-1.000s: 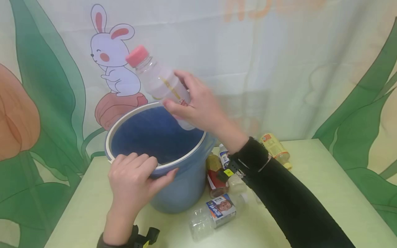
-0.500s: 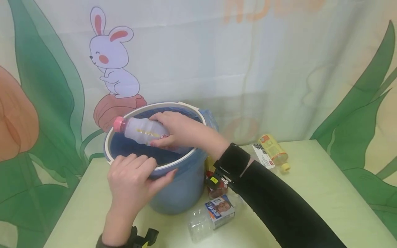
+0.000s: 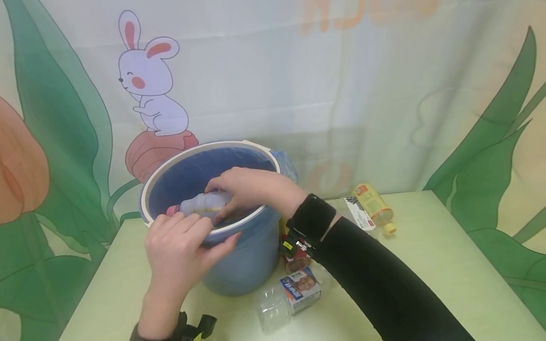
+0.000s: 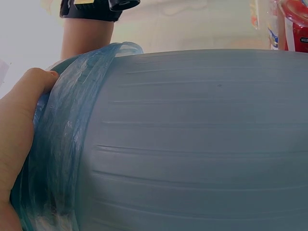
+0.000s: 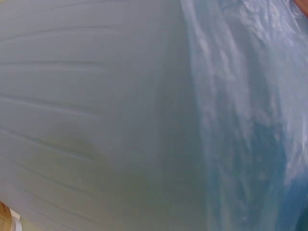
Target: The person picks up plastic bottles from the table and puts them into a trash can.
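Observation:
My left hand (image 3: 181, 246) grips the near rim of a blue trash can (image 3: 247, 265) that has a white ring around its mouth. A thin blue plastic liner (image 4: 62, 130) folds over the rim, and my left thumb lies against it in the left wrist view. Inside the mouth, my right hand (image 3: 243, 189) holds a clear bottle (image 3: 200, 203) with a pink cap, lying nearly level. Its cap end is partly behind the left knuckles. The right wrist view shows just the can's ribbed side (image 5: 96, 120) and the liner.
On the pale green table (image 3: 448, 265), a clear bottle with a blue label (image 3: 300, 286) lies in front of the can. Right of the can are a red bottle (image 3: 298, 263), a white tag (image 3: 359, 213) and a yellow-capped bottle (image 3: 375, 206). A printed curtain (image 3: 273, 85) hangs behind.
The right hand has lowered the pink-capped bottle from above the can to below its rim, turning it from tilted to nearly level. My left hand has kept its place on the rim.

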{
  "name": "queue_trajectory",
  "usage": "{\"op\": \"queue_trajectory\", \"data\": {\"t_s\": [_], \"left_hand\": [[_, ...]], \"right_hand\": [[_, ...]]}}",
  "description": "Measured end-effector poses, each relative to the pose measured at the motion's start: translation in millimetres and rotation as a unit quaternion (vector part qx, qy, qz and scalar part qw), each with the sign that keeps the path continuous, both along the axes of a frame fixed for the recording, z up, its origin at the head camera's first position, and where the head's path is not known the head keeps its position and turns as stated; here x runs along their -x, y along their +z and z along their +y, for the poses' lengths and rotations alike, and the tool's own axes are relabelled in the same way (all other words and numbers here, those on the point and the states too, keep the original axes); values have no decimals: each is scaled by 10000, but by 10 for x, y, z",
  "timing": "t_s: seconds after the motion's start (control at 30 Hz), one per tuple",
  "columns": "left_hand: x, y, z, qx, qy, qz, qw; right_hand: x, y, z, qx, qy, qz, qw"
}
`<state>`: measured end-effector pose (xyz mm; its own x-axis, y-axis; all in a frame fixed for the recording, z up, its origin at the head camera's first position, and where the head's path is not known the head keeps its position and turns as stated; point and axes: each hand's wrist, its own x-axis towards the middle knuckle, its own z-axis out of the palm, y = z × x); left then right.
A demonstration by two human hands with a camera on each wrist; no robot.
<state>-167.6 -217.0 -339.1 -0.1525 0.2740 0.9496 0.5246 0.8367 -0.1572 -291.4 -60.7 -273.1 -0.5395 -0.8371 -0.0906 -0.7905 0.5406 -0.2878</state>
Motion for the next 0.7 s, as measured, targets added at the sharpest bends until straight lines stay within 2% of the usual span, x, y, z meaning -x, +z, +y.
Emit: {"op": "queue_trajectory", "data": {"t_s": [0.27, 0.7], "left_hand": [[17, 1, -7, -36, -30, 13, 10000], [26, -14, -1, -71, -27, 99, 9999]], "right_hand": [[-13, 21, -11, -209, 16, 82, 9997], [-30, 13, -15, -536, -184, 29, 9984]]}}
